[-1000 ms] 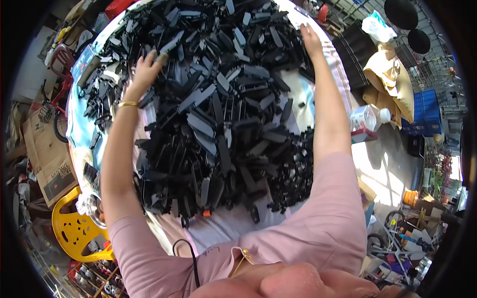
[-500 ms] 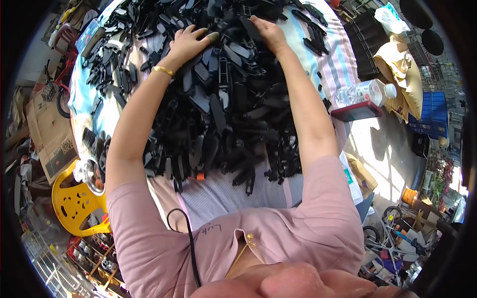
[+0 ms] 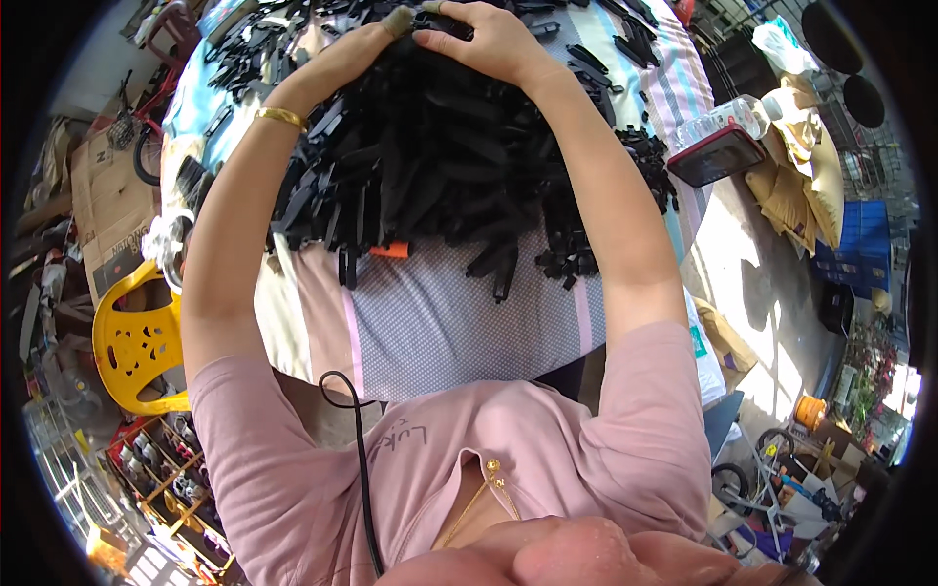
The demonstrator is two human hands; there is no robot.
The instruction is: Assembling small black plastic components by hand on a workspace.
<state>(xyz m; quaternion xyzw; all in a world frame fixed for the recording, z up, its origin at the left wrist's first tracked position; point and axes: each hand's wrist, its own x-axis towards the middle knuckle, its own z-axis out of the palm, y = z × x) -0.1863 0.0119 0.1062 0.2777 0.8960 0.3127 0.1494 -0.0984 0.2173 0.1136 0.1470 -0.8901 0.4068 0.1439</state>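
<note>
Fingers (image 3: 459, 39) atop black strips (image 3: 430, 176), lengthwise toward wearer.

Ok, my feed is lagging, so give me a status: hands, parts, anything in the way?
Left hand and right hand flat on the heap of black plastic strips. Small orange piece at the heap's near edge. Nothing blocking.

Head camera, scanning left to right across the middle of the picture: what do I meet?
Cardboard box → yellow plastic chair → left hand → pile of black plastic parts → right hand → clear plastic bottle → blue crate.
</note>
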